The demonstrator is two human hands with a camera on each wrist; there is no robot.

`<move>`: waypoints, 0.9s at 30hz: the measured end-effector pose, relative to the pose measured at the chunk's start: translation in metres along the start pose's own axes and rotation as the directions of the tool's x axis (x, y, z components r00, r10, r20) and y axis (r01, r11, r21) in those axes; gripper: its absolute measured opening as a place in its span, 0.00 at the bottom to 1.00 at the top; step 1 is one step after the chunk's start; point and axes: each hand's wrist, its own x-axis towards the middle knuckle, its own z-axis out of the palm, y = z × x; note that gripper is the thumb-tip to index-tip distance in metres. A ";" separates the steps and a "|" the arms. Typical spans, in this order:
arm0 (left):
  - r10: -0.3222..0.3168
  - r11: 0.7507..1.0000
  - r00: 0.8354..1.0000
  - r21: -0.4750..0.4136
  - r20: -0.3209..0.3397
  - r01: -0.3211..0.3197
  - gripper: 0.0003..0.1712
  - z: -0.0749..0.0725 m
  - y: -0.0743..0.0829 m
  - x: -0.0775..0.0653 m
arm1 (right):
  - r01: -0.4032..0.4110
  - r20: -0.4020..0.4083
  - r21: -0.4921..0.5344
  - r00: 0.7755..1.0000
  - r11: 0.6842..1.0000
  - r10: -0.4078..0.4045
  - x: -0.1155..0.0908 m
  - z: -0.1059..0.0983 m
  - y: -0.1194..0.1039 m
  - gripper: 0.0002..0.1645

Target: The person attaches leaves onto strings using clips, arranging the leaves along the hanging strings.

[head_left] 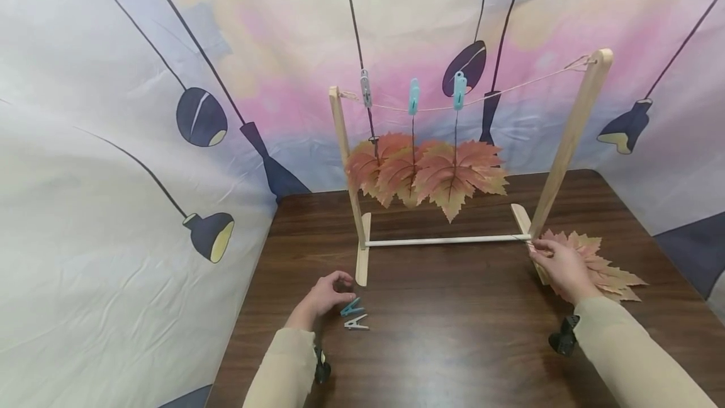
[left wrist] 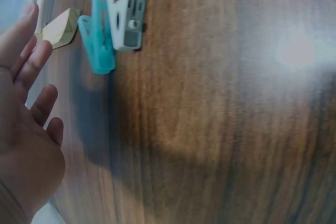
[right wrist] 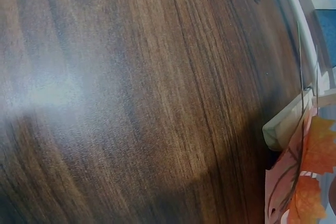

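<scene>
My left hand [head_left: 328, 293], fingers loosely bent and holding nothing, hovers beside a blue clothespin [head_left: 352, 308] and a white clothespin [head_left: 356, 322]. In the left wrist view the blue clothespin [left wrist: 98, 35] lies against the white one [left wrist: 126, 11], off the fingertips. At the rack's right foot, my right hand [head_left: 563, 267] pinches an orange maple leaf [head_left: 608, 272] near its stem. The right wrist view has overlapping leaves [right wrist: 310, 198] with thin stems pointing up; most of that hand is outside it.
A wooden rack [head_left: 566, 150] carries a sagging string [head_left: 515, 85]. Several maple leaves [head_left: 453, 175] hang there from one grey clothespin [head_left: 365, 88] and two blue clothespins [head_left: 459, 90]. A white rod [head_left: 447, 241] joins the feet on the brown table [head_left: 442, 332]. Behind hangs a patterned cloth [head_left: 113, 238].
</scene>
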 end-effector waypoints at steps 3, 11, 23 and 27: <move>0.001 0.999 1.000 0.036 -0.017 0.000 0.20 0.003 -0.002 -0.001 | -0.024 0.013 0.000 1.000 1.000 0.024 -0.001 0.000 0.001 0.24; -0.033 0.997 0.999 0.062 -0.036 0.035 0.21 0.009 -0.005 -0.006 | -0.001 0.006 -0.018 1.000 1.000 0.001 -0.003 0.002 0.003 0.24; 0.008 0.998 0.999 0.067 -0.037 -0.005 0.22 0.012 -0.015 -0.010 | -0.047 0.062 -0.005 0.997 0.999 0.047 0.001 -0.001 0.001 0.27; 0.016 0.999 0.999 0.051 -0.046 -0.013 0.22 0.014 -0.016 -0.009 | -0.040 0.044 -0.002 0.998 0.999 0.040 -0.001 0.000 0.000 0.27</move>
